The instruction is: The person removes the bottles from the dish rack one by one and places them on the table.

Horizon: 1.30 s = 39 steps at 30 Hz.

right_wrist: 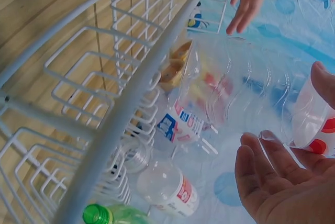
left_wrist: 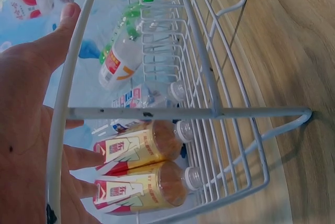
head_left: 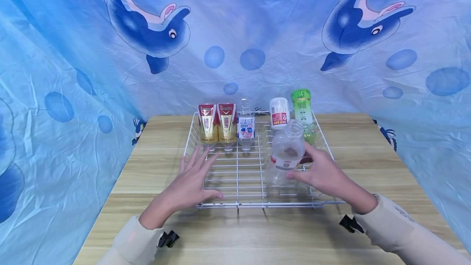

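My right hand grips a clear plastic bottle with a red-and-white label. It is held mouth up and slightly tilted, over the right part of a white wire rack. In the right wrist view, thumb and fingers lie on opposite sides of the label of this clear bottle, its base towards the rack. My left hand, fingers spread, is at the rack's front left rim and holds nothing. Near its fingertips, two red-and-gold bottles stand cap down; whether the fingers touch them I cannot tell.
Beside the gold bottles stands a clear bottle with a blue-and-white label, neck down. Towards the back right are a white-labelled bottle and a green bottle. The rack rests on a wooden table before a blue dolphin-print curtain.
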{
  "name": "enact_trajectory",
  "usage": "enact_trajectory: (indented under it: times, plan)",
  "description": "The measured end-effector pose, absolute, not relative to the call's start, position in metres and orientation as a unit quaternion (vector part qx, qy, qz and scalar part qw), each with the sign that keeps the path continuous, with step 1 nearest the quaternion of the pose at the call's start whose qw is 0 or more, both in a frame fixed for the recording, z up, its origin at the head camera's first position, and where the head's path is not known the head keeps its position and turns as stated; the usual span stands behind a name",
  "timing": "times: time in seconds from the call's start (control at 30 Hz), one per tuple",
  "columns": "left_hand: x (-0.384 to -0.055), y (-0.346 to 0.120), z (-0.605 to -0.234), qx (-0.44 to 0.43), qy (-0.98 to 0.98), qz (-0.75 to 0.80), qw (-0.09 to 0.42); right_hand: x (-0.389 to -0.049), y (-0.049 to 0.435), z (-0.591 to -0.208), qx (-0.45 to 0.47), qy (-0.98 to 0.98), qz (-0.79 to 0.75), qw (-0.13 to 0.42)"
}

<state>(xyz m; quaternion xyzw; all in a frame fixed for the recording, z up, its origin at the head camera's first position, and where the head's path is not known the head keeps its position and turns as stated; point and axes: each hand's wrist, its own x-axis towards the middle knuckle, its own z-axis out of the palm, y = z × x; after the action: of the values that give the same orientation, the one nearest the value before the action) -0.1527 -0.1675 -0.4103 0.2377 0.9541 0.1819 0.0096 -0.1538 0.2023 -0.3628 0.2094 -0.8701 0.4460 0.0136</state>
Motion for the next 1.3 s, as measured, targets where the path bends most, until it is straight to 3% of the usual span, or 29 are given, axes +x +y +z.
enact_trajectory:
  times: [0.8,1.3]
  plan:
    - [-0.153,-0.174,-0.417,0.222,0.957,0.183,0.023,-0.162,0.222,-0.364,0.173,-0.878,0.445,0.019]
    - [-0.155,-0.172,-0.418,0.227,0.957,0.18,0.016,-0.166,0.246,-0.365,0.148,-0.894,0.42,0.055]
